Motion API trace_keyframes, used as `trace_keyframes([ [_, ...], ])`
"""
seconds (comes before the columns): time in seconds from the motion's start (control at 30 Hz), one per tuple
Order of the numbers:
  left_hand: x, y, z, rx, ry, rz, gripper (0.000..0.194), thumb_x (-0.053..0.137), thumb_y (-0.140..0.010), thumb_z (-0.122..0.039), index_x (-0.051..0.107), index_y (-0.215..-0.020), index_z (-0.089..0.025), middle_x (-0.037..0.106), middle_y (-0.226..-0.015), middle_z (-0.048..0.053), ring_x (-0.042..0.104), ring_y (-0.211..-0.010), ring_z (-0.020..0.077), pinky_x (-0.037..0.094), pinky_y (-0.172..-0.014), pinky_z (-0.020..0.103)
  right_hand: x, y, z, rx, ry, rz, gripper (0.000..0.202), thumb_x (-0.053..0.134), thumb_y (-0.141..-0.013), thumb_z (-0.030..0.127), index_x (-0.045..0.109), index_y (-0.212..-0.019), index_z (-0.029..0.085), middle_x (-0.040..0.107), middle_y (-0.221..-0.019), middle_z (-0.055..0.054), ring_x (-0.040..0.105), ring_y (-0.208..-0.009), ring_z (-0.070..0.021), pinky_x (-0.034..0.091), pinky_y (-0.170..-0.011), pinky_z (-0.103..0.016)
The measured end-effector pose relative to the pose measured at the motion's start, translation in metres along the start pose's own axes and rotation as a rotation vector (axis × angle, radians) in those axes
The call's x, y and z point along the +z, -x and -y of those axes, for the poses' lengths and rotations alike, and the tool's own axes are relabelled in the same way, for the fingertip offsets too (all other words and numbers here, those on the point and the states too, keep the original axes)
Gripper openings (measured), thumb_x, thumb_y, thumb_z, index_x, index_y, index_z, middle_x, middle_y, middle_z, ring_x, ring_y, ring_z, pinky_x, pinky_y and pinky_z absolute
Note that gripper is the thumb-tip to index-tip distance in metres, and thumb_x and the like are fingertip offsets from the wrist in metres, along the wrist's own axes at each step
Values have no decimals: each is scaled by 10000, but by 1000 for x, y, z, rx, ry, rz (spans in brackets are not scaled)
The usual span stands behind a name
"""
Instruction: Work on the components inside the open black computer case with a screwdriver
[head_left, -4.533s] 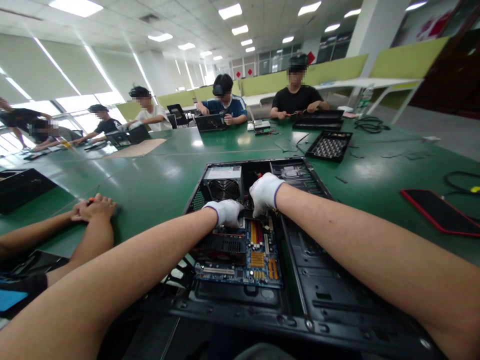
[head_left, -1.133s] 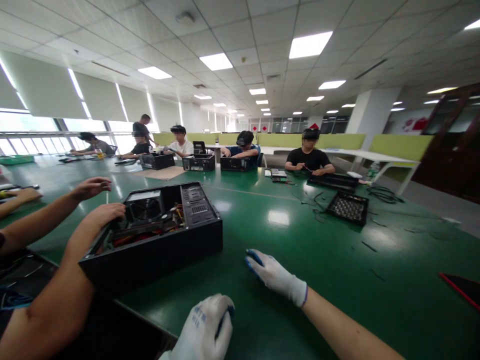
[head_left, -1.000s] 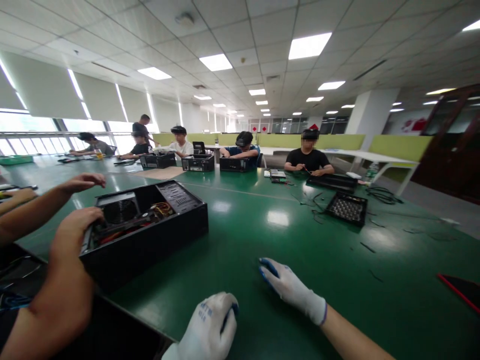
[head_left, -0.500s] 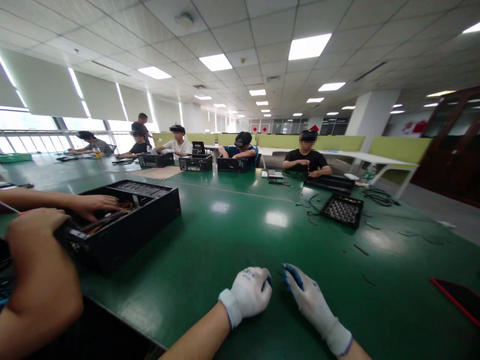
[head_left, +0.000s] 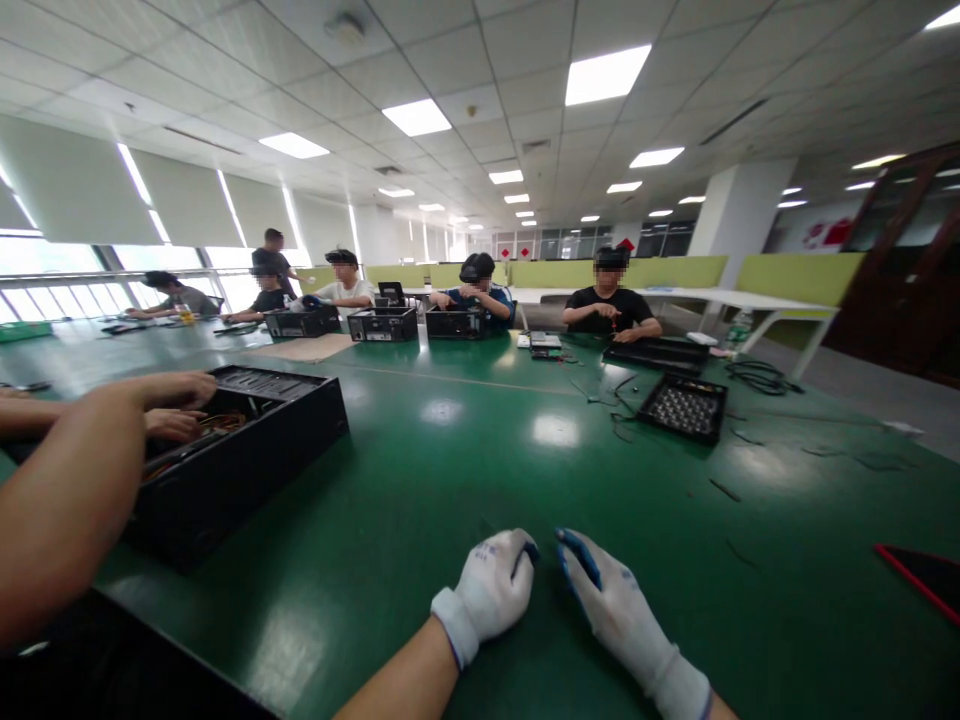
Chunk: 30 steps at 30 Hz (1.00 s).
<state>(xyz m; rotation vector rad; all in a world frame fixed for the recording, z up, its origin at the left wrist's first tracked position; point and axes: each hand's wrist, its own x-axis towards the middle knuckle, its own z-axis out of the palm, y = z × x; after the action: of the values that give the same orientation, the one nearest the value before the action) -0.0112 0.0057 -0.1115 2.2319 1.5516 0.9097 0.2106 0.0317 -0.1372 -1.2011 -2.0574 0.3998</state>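
Both of my hands wear white gloves with blue palms and rest on the green tabletop (head_left: 420,480). My left hand (head_left: 496,582) is closed, its fingers curled in and pointing down. Nothing shows sticking out of it, though its palm side is hidden. To its right, with a narrow gap between them, lies my right hand (head_left: 611,598). Its thumb and fingers stretch forward, slightly apart and bent, and hold nothing that I can see. A thin dark scrap (head_left: 725,490) lies on the table beyond my right hand.
At left, a co-worker's bare hands (head_left: 176,410) work in an open black computer case (head_left: 255,475). A black tray of small round parts (head_left: 686,407), coiled cables (head_left: 763,377) and a red-edged dark panel (head_left: 919,580) lie to the right. Several people sit across the table with cases.
The camera view has shifted slightly. My hands keep their pose on the table. The co-worker's nearer arm at left has moved forward and up, over the computer case.
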Motion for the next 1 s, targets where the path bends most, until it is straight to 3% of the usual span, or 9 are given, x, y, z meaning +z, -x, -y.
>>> trace_keyframes([
  [0.13,-3,-1,0,10,4,8,240,465,-972,-220,688,-1062,-217,755,-1007,55,714,-937,219,567,-878,342,3,0,-7,-160,83,-17,449,512,-984,437,721,-1288,179,730,-1321,-167,703,-1214,-312,564,-1058,-478],
  [0.3,-6,-1,0,9,4,4,240,464,-968,-214,694,-1036,-211,757,-985,57,713,-920,219,563,-861,339,0,-1,5,-15,8,23,527,533,-969,494,681,-1350,161,718,-1342,-171,680,-1255,-307,523,-1111,-460],
  [0.47,-8,-1,1,4,-4,2,238,483,-959,-217,702,-1052,-204,765,-1005,63,717,-938,226,561,-876,347,-10,-5,28,175,-88,48,605,436,-1009,574,688,-1342,137,718,-1335,-178,679,-1254,-303,522,-1115,-449],
  [0.6,-8,-1,1,1,-13,2,234,489,-960,-225,705,-1046,-204,766,-1000,63,718,-932,227,560,-867,345,-12,-7,32,212,-131,46,601,467,-991,585,697,-1329,144,717,-1339,-174,674,-1256,-311,511,-1124,-467],
  [0.83,-7,0,0,9,-28,10,234,484,-962,-223,702,-1042,-202,761,-990,64,715,-922,226,556,-852,342,0,-5,19,184,-111,-7,511,476,-994,531,715,-1288,189,746,-1275,-148,701,-1204,-300,540,-1086,-467],
  [1.0,-7,-1,2,10,-33,16,237,486,-962,-226,704,-1052,-201,763,-988,65,716,-915,228,555,-852,344,-4,-1,9,8,-37,36,448,563,-916,509,740,-1217,228,719,-1349,-128,648,-1293,-333,485,-1143,-512],
])
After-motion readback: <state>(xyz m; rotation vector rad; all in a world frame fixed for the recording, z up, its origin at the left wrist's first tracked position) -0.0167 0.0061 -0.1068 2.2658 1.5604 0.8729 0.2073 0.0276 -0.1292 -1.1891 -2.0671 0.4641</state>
